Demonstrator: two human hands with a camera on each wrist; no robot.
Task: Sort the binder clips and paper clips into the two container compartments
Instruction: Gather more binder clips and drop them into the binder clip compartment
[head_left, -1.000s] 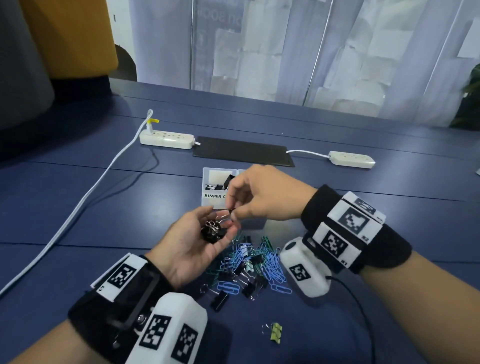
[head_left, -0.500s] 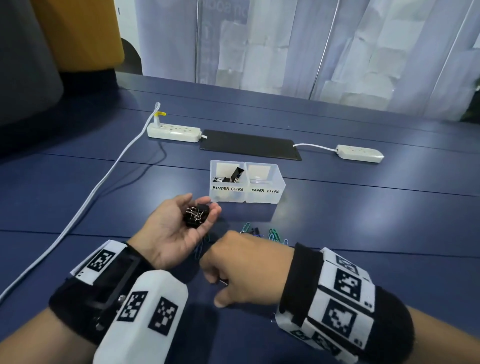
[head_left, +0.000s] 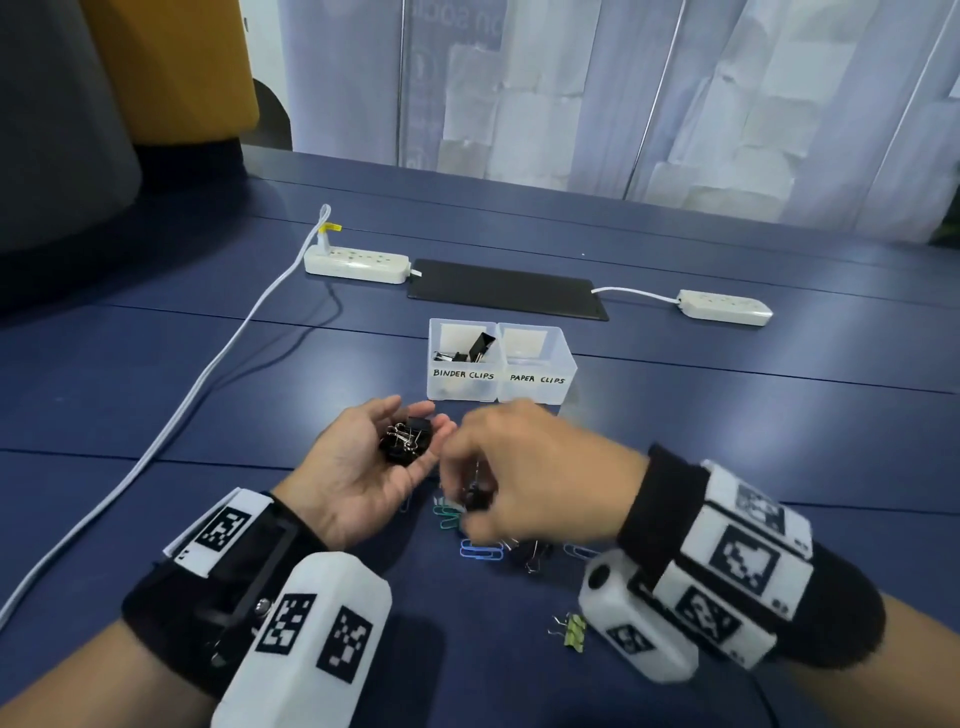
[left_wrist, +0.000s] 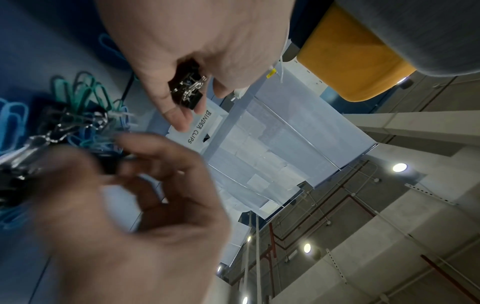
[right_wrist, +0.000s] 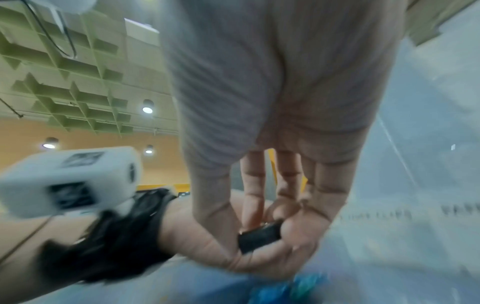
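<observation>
My left hand (head_left: 395, 447) is palm up in front of the container, fingers curled round several black binder clips (head_left: 408, 441), also seen in the left wrist view (left_wrist: 188, 90). My right hand (head_left: 467, 493) is blurred just right of it, above the pile, and pinches one black binder clip (head_left: 475, 499) at its fingertips (left_wrist: 122, 162). The clear two-part container (head_left: 498, 395) stands behind: the left compartment (head_left: 447, 332), labelled BINDER CLIPS, holds a few black clips; the right one (head_left: 563, 364) is labelled PAPER CLIPS. A mixed pile of blue and green paper clips and black binder clips (head_left: 483, 551) lies mostly hidden under my right hand.
A lone green binder clip (head_left: 571, 630) lies near my right wrist. Behind the container are a black mat (head_left: 506, 288) and two white power strips (head_left: 356, 262) (head_left: 724, 307). A white cable (head_left: 208, 384) runs down the table's left side.
My right hand left the left palm, dipped to the pile near me, and has come back up towards the left hand with a black binder clip. The left hand stayed cupped.
</observation>
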